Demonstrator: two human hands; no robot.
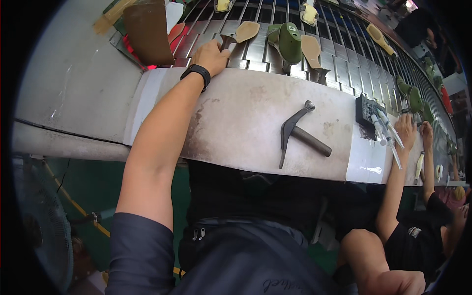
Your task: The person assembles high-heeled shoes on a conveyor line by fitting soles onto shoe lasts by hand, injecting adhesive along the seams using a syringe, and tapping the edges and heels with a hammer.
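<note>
At the far left, a round mesh guard (49, 231) stands low beside the bench, and above it a curved brown sheet (150, 32) leans at the end of the slatted metal conveyor (344, 88). The person's left hand (210, 58), a black watch (197, 74) on its wrist, reaches across the pale worktop (241, 118) to the conveyor's near edge; its fingers are closed around the dark end of a tan sole piece (247, 31), which lies on the slats and points up and to the right. To the right of this piece sit a green shoe form (287, 43) and, just beside that, a second sole piece (310, 50) with a dark end. Below them, on the worktop, lies a hammer (312, 141) with a long curved head, out of either hand. The person's right hand (405, 284) shows at the lower edge, well apart from the worktop, with fingers curled; whether it holds anything cannot be told. Farther right, a black box (365, 110) stands beside slim pale tools (387, 129), and past these a co-worker's two hands (405, 129) are at the conveyor's edge, near more green forms (414, 97)
</note>
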